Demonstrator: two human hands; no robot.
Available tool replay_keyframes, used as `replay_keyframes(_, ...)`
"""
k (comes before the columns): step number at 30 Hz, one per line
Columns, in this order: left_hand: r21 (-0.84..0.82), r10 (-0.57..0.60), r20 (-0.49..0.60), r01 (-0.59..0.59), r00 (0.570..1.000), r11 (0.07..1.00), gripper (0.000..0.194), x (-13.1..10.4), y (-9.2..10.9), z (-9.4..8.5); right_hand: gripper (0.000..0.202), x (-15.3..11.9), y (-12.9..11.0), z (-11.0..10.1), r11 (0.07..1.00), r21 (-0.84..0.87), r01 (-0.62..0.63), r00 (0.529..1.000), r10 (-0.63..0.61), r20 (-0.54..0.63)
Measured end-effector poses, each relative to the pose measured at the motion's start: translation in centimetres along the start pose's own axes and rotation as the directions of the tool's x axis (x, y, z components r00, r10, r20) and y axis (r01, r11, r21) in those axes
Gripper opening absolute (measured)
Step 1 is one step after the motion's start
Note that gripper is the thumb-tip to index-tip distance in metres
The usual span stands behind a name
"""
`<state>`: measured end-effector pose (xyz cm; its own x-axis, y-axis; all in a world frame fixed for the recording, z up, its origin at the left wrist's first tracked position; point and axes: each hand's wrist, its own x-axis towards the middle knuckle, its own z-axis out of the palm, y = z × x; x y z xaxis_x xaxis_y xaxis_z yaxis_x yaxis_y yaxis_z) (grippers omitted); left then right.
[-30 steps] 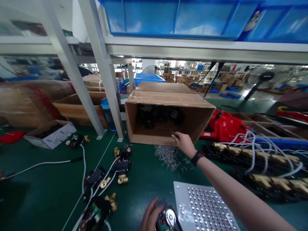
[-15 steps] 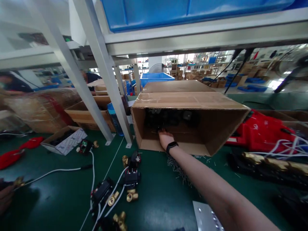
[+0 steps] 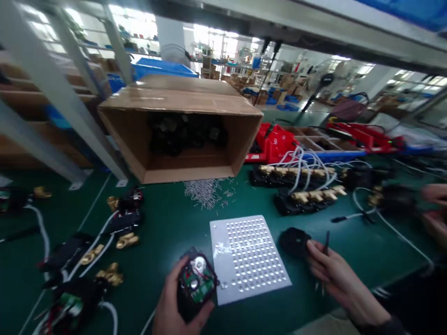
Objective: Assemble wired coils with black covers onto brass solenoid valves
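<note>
My left hand (image 3: 183, 302) grips a black actuator housing (image 3: 197, 281) at the lower middle; its open face shows a green circuit board and a round silver part. To the right, my right hand (image 3: 333, 274) pinches a round black cover (image 3: 295, 242), with a thin dark tool (image 3: 327, 239) also between its fingers; the tool's kind is unclear. Between both hands lies a pale plate (image 3: 220, 260) with rows of shiny round spots. Beyond it, a heap of small screws or pins (image 3: 204, 191) is spread before an open cardboard box (image 3: 188, 100) with black parts inside.
Wired black units with brass fittings (image 3: 127, 240) lie on the left of the green table (image 3: 160, 223). Brass-fitted black assemblies (image 3: 296, 174) and red bins (image 3: 279, 142) stand right. Another person's hand (image 3: 436, 214) is at the right edge. Metal posts (image 3: 70, 97) rise at left.
The view has swung right. My right hand has come out of the cardboard box and now holds the round black cover. The housing in my left hand has come into view near the plate.
</note>
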<state>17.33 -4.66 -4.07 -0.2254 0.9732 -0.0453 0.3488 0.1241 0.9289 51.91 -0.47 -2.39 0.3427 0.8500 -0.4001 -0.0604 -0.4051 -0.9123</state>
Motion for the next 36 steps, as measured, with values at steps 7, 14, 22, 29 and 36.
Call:
replay_keyframes(7,-0.021,-0.064,0.030,0.065,0.997,0.998,0.077,0.3,0.7,-0.2,0.054,-1.9,0.2,-5.4,0.396,-0.835,0.382,0.857,-0.489,0.160)
replay_keyframes(14,-0.241,-0.115,0.031,0.119,0.993,0.963,0.071,1.4,1.1,0.7,0.050,-0.5,-2.5,-1.1,0.608,-0.646,0.462,0.887,-0.307,0.346)
replay_keyframes(22,0.326,0.302,0.177,-0.346,0.937,0.880,0.066,-1.2,6.6,1.1,0.049,-6.0,-0.6,8.9,0.903,0.234,-0.359,0.785,0.157,0.599)
replay_keyframes(29,0.573,0.300,0.308,-0.427,0.903,0.700,0.073,-1.5,7.1,1.6,0.039,-7.4,0.3,13.1,0.979,0.137,-0.152,0.808,0.043,0.588)
replay_keyframes(36,0.489,0.308,0.325,-0.437,0.894,0.755,0.078,-0.8,6.5,1.0,0.035,-8.8,-0.5,13.8,0.763,-0.190,0.617,0.657,-0.367,0.658)
